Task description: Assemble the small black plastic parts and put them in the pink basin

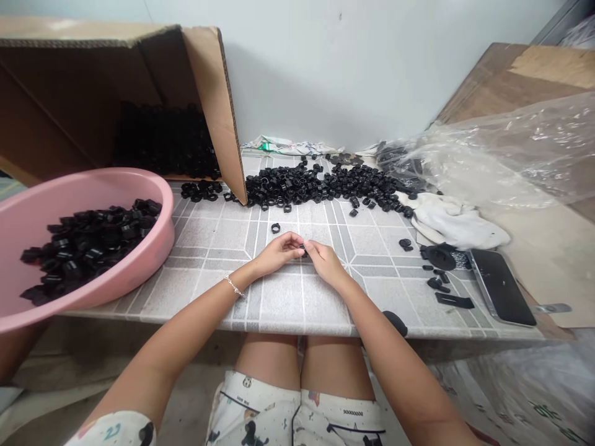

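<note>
Left hand [279, 253] and right hand [328, 263] pinch a small black plastic part [304, 250], loose black parts [320, 186] within easy reach at 12 o'clock

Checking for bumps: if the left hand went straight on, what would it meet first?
The left hand would first meet the small black plastic part at its fingertips, then the right hand, though depth is unclear.

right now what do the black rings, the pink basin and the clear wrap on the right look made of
The black rings look like moulded plastic, with a dull sheen and uniform shapes, though rubber can't be ruled out. The pink basin looks like smooth, lightly glossy moulded plastic. The clear wrap looks like thin polythene, shiny and crinkled.
</note>
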`<state>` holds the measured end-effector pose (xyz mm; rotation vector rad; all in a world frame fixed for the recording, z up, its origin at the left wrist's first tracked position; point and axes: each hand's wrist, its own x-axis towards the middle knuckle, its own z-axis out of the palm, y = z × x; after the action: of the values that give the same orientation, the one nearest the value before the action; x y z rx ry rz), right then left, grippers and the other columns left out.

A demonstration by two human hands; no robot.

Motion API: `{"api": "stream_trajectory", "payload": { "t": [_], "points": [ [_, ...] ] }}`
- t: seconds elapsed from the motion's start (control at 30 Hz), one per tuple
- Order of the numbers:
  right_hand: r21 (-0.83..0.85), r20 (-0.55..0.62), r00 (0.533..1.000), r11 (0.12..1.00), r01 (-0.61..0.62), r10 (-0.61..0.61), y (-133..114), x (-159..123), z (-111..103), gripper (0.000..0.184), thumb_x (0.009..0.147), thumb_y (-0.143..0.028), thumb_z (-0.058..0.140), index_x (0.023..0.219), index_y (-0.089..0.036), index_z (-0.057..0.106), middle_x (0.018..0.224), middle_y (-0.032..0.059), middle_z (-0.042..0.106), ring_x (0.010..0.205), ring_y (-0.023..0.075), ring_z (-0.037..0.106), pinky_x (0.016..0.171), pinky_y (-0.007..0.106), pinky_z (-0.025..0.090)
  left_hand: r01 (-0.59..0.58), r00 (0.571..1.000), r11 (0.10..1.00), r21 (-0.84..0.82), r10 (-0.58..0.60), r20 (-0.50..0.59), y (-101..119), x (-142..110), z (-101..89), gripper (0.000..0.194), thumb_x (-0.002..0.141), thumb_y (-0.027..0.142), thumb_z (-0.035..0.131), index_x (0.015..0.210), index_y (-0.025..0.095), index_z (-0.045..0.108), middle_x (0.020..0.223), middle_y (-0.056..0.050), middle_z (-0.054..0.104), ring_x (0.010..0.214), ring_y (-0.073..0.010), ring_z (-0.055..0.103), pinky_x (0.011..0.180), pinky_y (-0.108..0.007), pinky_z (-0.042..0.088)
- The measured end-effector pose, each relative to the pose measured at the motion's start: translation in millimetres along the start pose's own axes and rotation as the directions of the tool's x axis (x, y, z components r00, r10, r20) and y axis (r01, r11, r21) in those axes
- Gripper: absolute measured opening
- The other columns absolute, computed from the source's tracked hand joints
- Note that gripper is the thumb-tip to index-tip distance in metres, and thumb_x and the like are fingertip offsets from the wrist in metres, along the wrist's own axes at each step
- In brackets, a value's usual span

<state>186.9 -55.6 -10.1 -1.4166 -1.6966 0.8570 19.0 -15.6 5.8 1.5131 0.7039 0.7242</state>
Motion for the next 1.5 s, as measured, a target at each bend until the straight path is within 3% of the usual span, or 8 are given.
{"api": "stream_trajectory", "payload": {
  "t": [0.2,0.33,0.57,0.77,0.93,1.07,1.5],
  "points": [
    [-0.001,-0.029,0.999,1.000,0.021,-0.021,-4.7,-2.0,-0.9,0.035,0.092,-0.053,0.036,0.076,-0.023,0.044,0.067,-0.0031,0.049,0.064,0.0155,0.048,0.063,0.028,0.036,0.000,1.000,0.999,0.034,0.001,-0.021,-1.9,0.6,-0.7,0.033,0.076,0.036,0.069,0.098,0.015,0.057,0.095,-0.004,0.059,0.085,-0.0143,0.056,0.083,-0.032,0.045],
    [0.016,0.018,1.000,1.000,0.018,-0.018,-1.8,-0.7,-0.3,0.036,0.092,-0.053,0.036,0.073,-0.023,0.041,0.063,-0.0041,0.046,0.063,0.0152,0.046,0.063,0.027,0.035,-0.011,1.000,1.000,0.020,0.012,-0.014,-3.5,-1.0,-1.3,0.032,0.074,0.034,0.072,0.095,0.015,0.058,0.091,-0.003,0.059,0.082,-0.0136,0.056,0.081,-0.031,0.045],
    [0.085,0.030,0.999,0.996,0.007,-0.009,-0.8,0.0,2.4,0.042,0.094,-0.055,0.031,0.070,-0.022,0.044,0.060,-0.0037,0.045,0.061,0.0150,0.046,0.062,0.028,0.034,-0.150,0.984,0.974,0.172,0.164,-0.071,-2.0,-5.0,-0.5,0.028,0.076,0.031,0.071,0.096,0.016,0.060,0.094,-0.004,0.059,0.085,-0.0141,0.056,0.084,-0.032,0.046],
    [0.082,0.007,0.999,0.995,0.049,-0.050,-5.3,-2.1,1.4,0.033,0.094,-0.051,0.035,0.080,-0.023,0.044,0.064,-0.0043,0.046,0.061,0.0146,0.047,0.061,0.027,0.035,-0.102,0.988,0.992,0.068,0.109,-0.107,-1.9,-3.9,0.1,0.028,0.077,0.034,0.070,0.095,0.016,0.058,0.096,-0.004,0.060,0.086,-0.0143,0.057,0.085,-0.031,0.046],
    [0.062,-0.013,0.995,0.993,0.099,-0.098,-4.2,-1.3,3.2,0.034,0.095,-0.048,0.034,0.075,-0.022,0.044,0.065,-0.0027,0.048,0.063,0.0152,0.048,0.062,0.027,0.036,-0.044,0.995,0.999,0.007,0.044,-0.091,-0.1,-4.9,-0.2,0.030,0.078,0.037,0.068,0.096,0.016,0.058,0.095,-0.004,0.059,0.088,-0.0148,0.057,0.085,-0.031,0.045],
    [0.053,-0.032,0.996,0.995,0.082,-0.081,-2.5,-0.5,6.5,0.032,0.094,-0.048,0.035,0.076,-0.023,0.045,0.069,-0.0017,0.051,0.066,0.0160,0.049,0.063,0.028,0.037,-0.008,0.999,0.999,0.034,0.009,-0.031,0.2,-6.8,0.2,0.036,0.077,0.037,0.070,0.103,0.017,0.056,0.090,-0.002,0.059,0.081,-0.0132,0.057,0.080,-0.030,0.046],
    [0.075,0.004,0.997,0.994,0.079,-0.079,-4.0,0.1,4.0,0.027,0.094,-0.048,0.037,0.092,-0.023,0.048,0.077,-0.0010,0.055,0.070,0.0169,0.053,0.067,0.029,0.041,-0.007,0.997,0.999,0.035,0.010,-0.079,-0.1,-5.7,-3.0,0.032,0.078,0.038,0.069,0.098,0.017,0.054,0.095,-0.003,0.060,0.086,-0.0145,0.057,0.084,-0.031,0.045]
  ]
}}
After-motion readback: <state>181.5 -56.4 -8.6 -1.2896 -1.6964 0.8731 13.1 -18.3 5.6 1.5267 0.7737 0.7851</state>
